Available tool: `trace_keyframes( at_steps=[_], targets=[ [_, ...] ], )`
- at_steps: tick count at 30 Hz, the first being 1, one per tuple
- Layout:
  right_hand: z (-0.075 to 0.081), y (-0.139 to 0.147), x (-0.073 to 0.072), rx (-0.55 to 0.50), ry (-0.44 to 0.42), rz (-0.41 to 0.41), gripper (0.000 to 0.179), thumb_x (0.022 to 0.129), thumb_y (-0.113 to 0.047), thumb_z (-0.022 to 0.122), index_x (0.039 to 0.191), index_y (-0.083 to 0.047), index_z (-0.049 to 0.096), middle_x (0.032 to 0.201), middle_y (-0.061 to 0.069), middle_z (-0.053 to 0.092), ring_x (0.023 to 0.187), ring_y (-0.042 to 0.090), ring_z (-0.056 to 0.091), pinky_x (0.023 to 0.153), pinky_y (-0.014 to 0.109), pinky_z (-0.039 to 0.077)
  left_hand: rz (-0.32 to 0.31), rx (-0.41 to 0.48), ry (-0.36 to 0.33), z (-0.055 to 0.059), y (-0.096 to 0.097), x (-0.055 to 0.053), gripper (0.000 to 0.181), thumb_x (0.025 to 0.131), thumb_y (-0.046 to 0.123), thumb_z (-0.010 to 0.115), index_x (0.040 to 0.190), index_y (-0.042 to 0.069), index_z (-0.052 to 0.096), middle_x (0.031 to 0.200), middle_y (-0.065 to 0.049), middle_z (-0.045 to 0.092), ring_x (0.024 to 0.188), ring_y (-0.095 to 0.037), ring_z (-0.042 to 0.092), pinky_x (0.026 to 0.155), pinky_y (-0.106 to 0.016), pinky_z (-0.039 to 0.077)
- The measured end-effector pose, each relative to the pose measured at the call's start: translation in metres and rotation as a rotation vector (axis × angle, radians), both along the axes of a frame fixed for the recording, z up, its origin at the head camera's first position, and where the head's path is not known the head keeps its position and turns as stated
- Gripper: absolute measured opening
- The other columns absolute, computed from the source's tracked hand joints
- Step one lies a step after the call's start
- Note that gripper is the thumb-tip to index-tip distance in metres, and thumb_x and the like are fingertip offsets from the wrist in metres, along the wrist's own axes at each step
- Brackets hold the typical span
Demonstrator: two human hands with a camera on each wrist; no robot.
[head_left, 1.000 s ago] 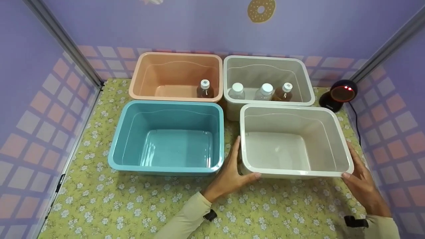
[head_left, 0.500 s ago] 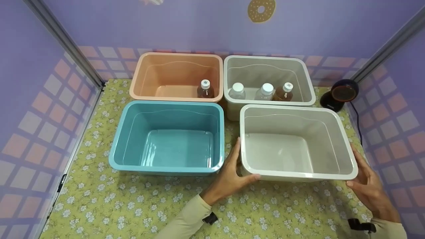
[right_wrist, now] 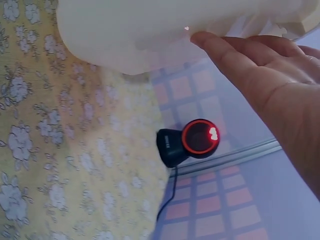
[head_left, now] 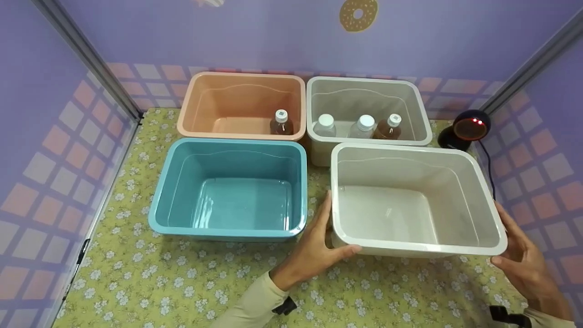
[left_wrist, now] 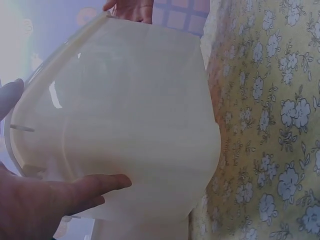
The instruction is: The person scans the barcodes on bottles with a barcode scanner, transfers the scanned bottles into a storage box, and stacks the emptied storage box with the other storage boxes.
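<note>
A white plastic bin point(head_left: 412, 248) stands at the front right, held by its two sides. My left hand point(head_left: 314, 250) grips its left front corner, thumb on the front face and fingers along the side. At the right front corner, my right hand point(head_left: 528, 264) holds the bin, thumb just under the rim. In the left wrist view, fingers point(left_wrist: 100, 185) lie along the pale outer wall, and the bin's base is close over the cloth. From the right wrist, fingertips point(right_wrist: 202, 39) touch the wall beneath the rim.
A blue bin point(head_left: 227, 232) stands left of it. Behind are an orange bin point(head_left: 241, 135) with one brown-liquid bottle point(head_left: 281, 123) and a grey-white bin point(head_left: 369, 82) with three bottles. A black scanner point(head_left: 471, 125) with red lights and a cable stands by the right wall.
The front white bin has shifted right and slightly nearer, its right end most. The right hand has gone right and nearer with it; the left has moved only a little.
</note>
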State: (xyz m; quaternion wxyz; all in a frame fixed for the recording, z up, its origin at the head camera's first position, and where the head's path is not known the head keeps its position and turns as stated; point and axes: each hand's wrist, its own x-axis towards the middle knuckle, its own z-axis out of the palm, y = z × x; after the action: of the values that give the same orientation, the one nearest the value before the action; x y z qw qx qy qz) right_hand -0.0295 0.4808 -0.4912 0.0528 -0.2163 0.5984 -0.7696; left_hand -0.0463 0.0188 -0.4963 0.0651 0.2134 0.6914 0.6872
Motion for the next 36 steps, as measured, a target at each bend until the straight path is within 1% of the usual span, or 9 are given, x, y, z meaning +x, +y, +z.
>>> trace_keyframes(
  at_steps=[5, 9, 12, 16, 20, 24, 29, 36],
  targets=[
    [0.011, 0.000, 0.006, 0.028, 0.011, 0.009, 0.103, 0.085, 0.039, 0.042, 0.174, 0.005, 0.002, 0.180, 0.016, 0.028, 0.154, 0.024, 0.048, 0.113, 0.033, 0.054, -0.038, 0.058, -0.064, 0.008, -0.004, 0.002, 0.123, 0.099, 0.030, 0.087, 0.178, 0.014, -0.006, 0.184, -0.016, 0.002, 0.147, -0.028, 0.054, 0.114, -0.039, 0.054],
    [0.017, -0.003, 0.007, 0.018, 0.037, 0.007, 0.103, 0.082, 0.041, 0.040, 0.173, 0.008, 0.002, 0.180, 0.018, 0.026, 0.154, 0.026, 0.049, 0.113, 0.034, 0.054, -0.054, 0.078, -0.073, 0.013, -0.007, 0.002, 0.123, 0.099, 0.029, 0.086, 0.178, 0.016, -0.007, 0.182, -0.018, 0.009, 0.139, -0.028, 0.061, 0.105, -0.038, 0.061],
    [0.021, -0.006, 0.006, 0.004, 0.051, 0.000, 0.103, 0.081, 0.041, 0.041, 0.172, 0.010, 0.003, 0.178, 0.022, 0.028, 0.152, 0.028, 0.051, 0.113, 0.034, 0.054, -0.053, 0.084, -0.067, 0.018, -0.009, 0.002, 0.123, 0.098, 0.028, 0.087, 0.178, 0.015, -0.006, 0.182, -0.018, 0.009, 0.140, -0.027, 0.060, 0.106, -0.038, 0.060],
    [0.027, -0.010, 0.007, 0.030, 0.046, -0.047, 0.103, 0.082, 0.040, 0.045, 0.172, 0.009, 0.007, 0.176, 0.021, 0.033, 0.149, 0.027, 0.054, 0.111, 0.033, 0.055, -0.055, 0.092, -0.072, 0.025, -0.011, 0.000, 0.124, 0.098, 0.027, 0.088, 0.178, 0.014, -0.006, 0.183, -0.017, 0.008, 0.142, -0.025, 0.058, 0.109, -0.039, 0.058],
    [0.033, -0.015, 0.006, 0.068, 0.029, -0.089, 0.102, 0.084, 0.039, 0.048, 0.174, 0.006, 0.011, 0.177, 0.017, 0.033, 0.150, 0.024, 0.053, 0.111, 0.030, 0.054, -0.047, 0.082, -0.056, 0.031, -0.016, -0.003, 0.124, 0.097, 0.024, 0.088, 0.177, 0.009, -0.005, 0.181, -0.024, 0.013, 0.136, -0.027, 0.063, 0.103, -0.039, 0.061],
    [0.038, -0.019, 0.004, 0.078, 0.022, -0.088, 0.102, 0.086, 0.038, 0.049, 0.174, 0.004, 0.011, 0.178, 0.016, 0.031, 0.151, 0.023, 0.052, 0.111, 0.030, 0.055, -0.046, 0.080, -0.054, 0.037, -0.021, -0.006, 0.123, 0.097, 0.023, 0.087, 0.177, 0.008, -0.005, 0.177, -0.027, 0.019, 0.131, -0.028, 0.067, 0.097, -0.039, 0.064],
    [0.043, -0.024, 0.001, 0.078, 0.027, -0.085, 0.102, 0.086, 0.038, 0.049, 0.174, 0.004, 0.011, 0.178, 0.017, 0.031, 0.152, 0.024, 0.051, 0.112, 0.030, 0.054, -0.048, 0.069, -0.053, 0.045, -0.027, -0.008, 0.123, 0.097, 0.026, 0.087, 0.177, 0.010, -0.004, 0.177, -0.023, 0.022, 0.130, -0.028, 0.066, 0.094, -0.040, 0.065],
    [0.052, -0.030, -0.001, 0.094, 0.035, -0.099, 0.100, 0.088, 0.036, 0.053, 0.174, 0.003, 0.013, 0.179, 0.015, 0.030, 0.153, 0.022, 0.050, 0.113, 0.028, 0.053, -0.044, 0.058, -0.069, 0.052, -0.035, -0.012, 0.122, 0.097, 0.031, 0.088, 0.178, 0.014, -0.002, 0.180, -0.019, 0.015, 0.132, -0.030, 0.064, 0.094, -0.040, 0.065]
  ],
)
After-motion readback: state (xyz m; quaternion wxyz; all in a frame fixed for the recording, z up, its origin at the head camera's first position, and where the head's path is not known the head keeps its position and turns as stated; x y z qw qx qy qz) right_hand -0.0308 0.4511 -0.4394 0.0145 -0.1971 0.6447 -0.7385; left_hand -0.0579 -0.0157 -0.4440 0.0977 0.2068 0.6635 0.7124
